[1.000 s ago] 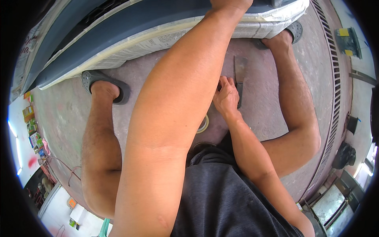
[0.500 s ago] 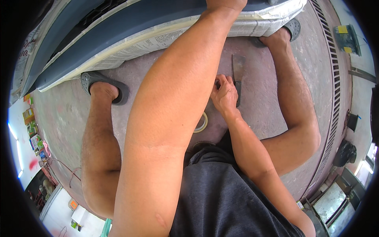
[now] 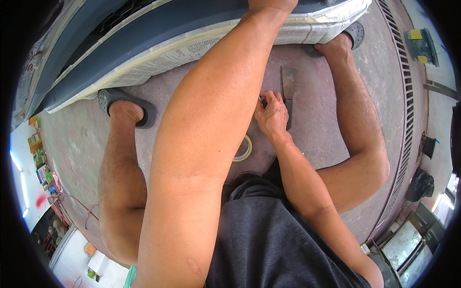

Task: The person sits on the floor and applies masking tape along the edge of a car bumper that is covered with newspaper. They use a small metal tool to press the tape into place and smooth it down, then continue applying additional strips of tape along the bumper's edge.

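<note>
My left arm reaches up across the view, and only the wrist and back of my left hand [image 3: 272,4] show at the top edge, by the dark blue painted panel [image 3: 192,31]; its fingers are out of sight. Below it, over the floor, my right hand [image 3: 272,113] has its fingers curled together around a small dark thing I cannot make out. Just right of that hand lies a flat-bladed scraper [image 3: 288,81], its dark handle partly behind the hand. A roll of masking tape [image 3: 248,150] rests on the floor, partly covered by my left forearm.
Newspaper [image 3: 168,58] and tape mask the panel's lower edge. My legs are spread on either side, with grey clogs [image 3: 115,98] on my feet. A floor drain grate [image 3: 408,96] runs along the right. A black bag [image 3: 420,186] stands beyond it.
My left arm has shifted very slightly to the left, showing more of the tape roll. My right hand stays by the scraper, nearly still.
</note>
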`<state>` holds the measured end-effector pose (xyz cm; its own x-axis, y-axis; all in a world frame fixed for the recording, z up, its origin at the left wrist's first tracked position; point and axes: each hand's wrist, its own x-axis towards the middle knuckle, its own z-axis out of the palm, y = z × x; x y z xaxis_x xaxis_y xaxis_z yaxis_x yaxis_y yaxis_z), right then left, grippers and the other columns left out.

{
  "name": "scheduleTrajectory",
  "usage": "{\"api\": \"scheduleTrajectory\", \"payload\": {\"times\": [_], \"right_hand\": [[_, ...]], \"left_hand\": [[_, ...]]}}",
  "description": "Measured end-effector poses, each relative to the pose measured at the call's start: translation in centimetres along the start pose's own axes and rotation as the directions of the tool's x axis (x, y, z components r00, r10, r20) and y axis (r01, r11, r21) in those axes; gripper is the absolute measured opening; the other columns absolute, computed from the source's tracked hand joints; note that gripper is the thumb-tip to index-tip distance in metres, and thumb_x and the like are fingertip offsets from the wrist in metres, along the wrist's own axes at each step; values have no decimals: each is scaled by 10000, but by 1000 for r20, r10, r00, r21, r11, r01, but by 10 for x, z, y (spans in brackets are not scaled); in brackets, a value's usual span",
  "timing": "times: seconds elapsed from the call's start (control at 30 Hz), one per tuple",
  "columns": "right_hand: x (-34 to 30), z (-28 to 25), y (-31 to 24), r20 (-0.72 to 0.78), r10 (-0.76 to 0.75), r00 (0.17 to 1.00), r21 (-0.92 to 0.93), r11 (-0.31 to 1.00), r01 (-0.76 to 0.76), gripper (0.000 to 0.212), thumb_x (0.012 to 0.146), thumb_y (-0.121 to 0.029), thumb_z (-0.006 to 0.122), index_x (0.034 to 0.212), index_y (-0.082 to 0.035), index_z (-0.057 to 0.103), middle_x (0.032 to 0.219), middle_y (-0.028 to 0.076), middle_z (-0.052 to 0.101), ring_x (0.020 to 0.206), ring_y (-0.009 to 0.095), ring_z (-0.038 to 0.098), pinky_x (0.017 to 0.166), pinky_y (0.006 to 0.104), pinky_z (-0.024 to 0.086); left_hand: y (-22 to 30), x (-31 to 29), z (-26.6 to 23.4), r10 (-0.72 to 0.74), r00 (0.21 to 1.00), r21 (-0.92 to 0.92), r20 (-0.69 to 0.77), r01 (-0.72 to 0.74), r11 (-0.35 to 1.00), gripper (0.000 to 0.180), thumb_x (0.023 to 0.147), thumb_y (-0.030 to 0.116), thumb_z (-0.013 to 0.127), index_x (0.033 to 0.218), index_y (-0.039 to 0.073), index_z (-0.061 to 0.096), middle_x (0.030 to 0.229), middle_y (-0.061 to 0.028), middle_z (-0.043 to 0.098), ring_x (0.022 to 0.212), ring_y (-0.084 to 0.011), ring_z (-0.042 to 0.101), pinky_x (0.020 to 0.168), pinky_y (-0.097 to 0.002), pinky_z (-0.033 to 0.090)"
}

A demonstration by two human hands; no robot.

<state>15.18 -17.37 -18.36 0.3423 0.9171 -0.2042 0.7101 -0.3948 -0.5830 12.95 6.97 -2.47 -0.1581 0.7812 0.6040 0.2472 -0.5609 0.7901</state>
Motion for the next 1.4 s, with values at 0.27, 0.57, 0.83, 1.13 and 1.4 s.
{"api": "scheduleTrajectory", "payload": {"times": [0.27, 0.57, 0.83, 1.13, 1.4], "right_hand": [[4, -1, 4, -13, 26, 1000, -3, 1000, -26, 247, 921, -233, 704, 1104, -68, 689, 1028, 183, 653, 898, 406, 697, 769, 504, 552], [0, 0, 2, -18, 1, 1000, 16, 1000, 0, 238, 917, -231, 712, 1093, -74, 686, 991, 172, 645, 878, 397, 692, 751, 500, 546], [-1, 2, -1, -4, 10, 1000, 23, 1000, -10, 240, 918, -240, 708, 1087, -71, 686, 995, 172, 647, 879, 398, 692, 753, 503, 544], [4, 1, 3, -17, 33, 999, 37, 999, -32, 237, 916, -242, 711, 1081, -74, 687, 988, 168, 647, 872, 398, 692, 746, 507, 540], [3, 1, 4, -26, 15, 1000, 34, 999, -14, 230, 919, -243, 709, 1076, -76, 686, 968, 167, 643, 859, 397, 689, 735, 508, 537]], "left_hand": [[0, -1, 8, 10, 1000, -46, 26, -9, 999, 150, 820, 52, 639, 866, -44, 744, 869, -282, 709, 857, -475, 694, 770, -497, 543], [-3, 4, 3, 74, 997, 71, -21, -73, 995, 143, 780, 96, 677, 847, -13, 742, 847, -257, 712, 844, -472, 685, 755, -506, 539], [0, 5, -9, 184, 983, 99, 23, -186, 978, 126, 754, 88, 679, 831, 23, 755, 843, -234, 719, 833, -455, 687, 753, -495, 534], [-6, 4, 3, 233, 973, 97, -3, -231, 968, 132, 773, 96, 654, 813, 6, 742, 836, -240, 715, 823, -462, 681, 758, -508, 537], [-7, 2, -2, 295, 955, 23, 33, -296, 955, 145, 818, 123, 655, 841, 18, 752, 863, -242, 712, 839, -472, 677, 753, -515, 533]]}}
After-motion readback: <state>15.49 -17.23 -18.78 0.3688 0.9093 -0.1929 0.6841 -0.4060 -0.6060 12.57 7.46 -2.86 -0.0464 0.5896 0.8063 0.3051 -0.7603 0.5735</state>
